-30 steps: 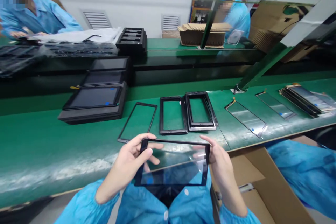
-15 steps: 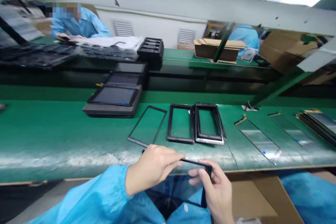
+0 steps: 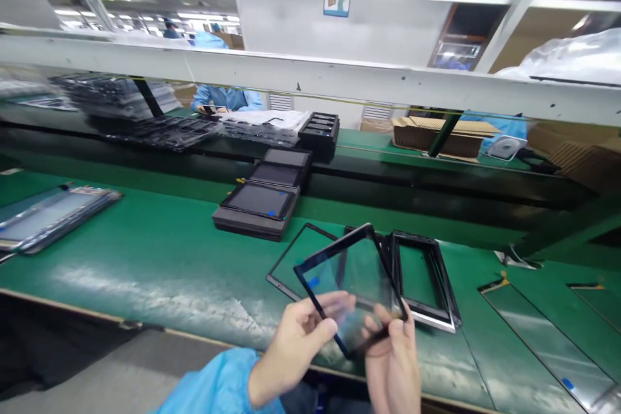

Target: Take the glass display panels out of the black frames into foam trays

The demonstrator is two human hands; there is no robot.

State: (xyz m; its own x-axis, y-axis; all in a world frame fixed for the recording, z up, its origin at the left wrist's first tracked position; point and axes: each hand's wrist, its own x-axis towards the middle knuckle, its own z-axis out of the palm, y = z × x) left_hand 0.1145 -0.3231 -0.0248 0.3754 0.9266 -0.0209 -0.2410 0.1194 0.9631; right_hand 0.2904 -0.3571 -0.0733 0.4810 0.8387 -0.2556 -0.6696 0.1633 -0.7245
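My left hand (image 3: 295, 346) is curled, fingers supporting the near edge of the black-framed clear glass panel (image 3: 352, 284); my right hand (image 3: 392, 362) pinches its near right corner between thumb and fingers. The panel is tilted, held above the green-topped workbench (image 3: 121, 291) and over the thin open black frame (image 3: 286, 252) and the stacked black frames with silver edges (image 3: 439, 278). Risks: bare fingertips could smudge the glass; a slipped pinch could drop the panel corner-first onto those frames, chipping it.
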